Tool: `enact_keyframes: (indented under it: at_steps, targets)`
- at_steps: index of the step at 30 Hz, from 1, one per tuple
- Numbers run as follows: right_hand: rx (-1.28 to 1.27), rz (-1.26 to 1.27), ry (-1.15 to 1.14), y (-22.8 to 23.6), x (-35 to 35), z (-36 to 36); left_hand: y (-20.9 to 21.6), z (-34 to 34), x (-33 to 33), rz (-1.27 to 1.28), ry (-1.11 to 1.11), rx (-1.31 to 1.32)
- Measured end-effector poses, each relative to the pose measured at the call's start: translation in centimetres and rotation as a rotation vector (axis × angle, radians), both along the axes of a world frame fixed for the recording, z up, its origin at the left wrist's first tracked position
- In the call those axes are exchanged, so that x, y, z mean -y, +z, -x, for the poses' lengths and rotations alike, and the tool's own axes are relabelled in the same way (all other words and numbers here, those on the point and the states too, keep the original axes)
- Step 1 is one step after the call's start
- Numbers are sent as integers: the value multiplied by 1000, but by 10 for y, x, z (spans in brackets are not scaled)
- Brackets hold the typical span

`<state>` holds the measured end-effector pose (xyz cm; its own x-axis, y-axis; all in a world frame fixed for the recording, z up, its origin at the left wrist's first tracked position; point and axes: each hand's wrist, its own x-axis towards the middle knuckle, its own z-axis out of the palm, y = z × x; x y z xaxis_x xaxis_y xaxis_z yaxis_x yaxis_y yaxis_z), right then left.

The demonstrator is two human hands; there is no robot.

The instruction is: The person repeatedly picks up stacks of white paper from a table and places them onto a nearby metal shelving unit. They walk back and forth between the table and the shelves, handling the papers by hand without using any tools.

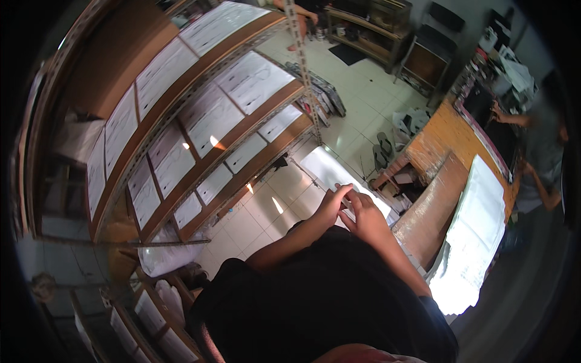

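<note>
My left hand (330,206) and my right hand (369,219) meet in front of my body, fingers bent and tips touching. Something small and pale may show between them, but the fingers cover it and I cannot make it out. Below and beyond the hands lies a long, bright white surface (324,166), like a sheet or panel. To the left stands a metal-framed rack (209,78) with brown shelves. White rectangular pieces with faint dark marks (209,118) lie on them in rows, apart from my hands.
At right, an orange-brown table (445,130) bears a stack of white sheets (475,218) beside a plastic-wrapped brown board (423,212). A co-worker (541,145) works at its far side. Sandals (382,150) lie on the tiled floor; a chair (433,45) stands beyond. Another person's hand (307,15) shows at the top.
</note>
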<state>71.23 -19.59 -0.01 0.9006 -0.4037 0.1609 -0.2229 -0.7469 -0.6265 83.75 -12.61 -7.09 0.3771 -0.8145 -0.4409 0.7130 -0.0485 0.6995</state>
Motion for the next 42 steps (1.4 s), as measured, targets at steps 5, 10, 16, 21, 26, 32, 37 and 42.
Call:
enact_keyframes:
  at_steps: [5,10,16,21,26,32,37,42]
  targets:
    - [5,15,104,5,-46,-31,2,-20,-57,33,200,37]
    - [53,22,257,7,-115,-74,4,-57,-131,-99,418,66]
    - [61,-168,443,0,-183,-106,-11,-98,-241,-220,644,115]
    - [-34,-337,221,-66,-214,-105,-43,-126,-327,-191,682,209]
    - [-338,-270,166,-200,-211,-46,-52,-157,-381,-302,720,465]
    - [-1187,-223,18,-353,-182,141,-51,-181,-401,-334,440,593]
    - [-1365,-186,156,-320,-147,128,-30,-182,-365,-406,280,838]
    - [-603,-621,-436,-293,-104,109,7,-164,-284,-677,-108,1107]
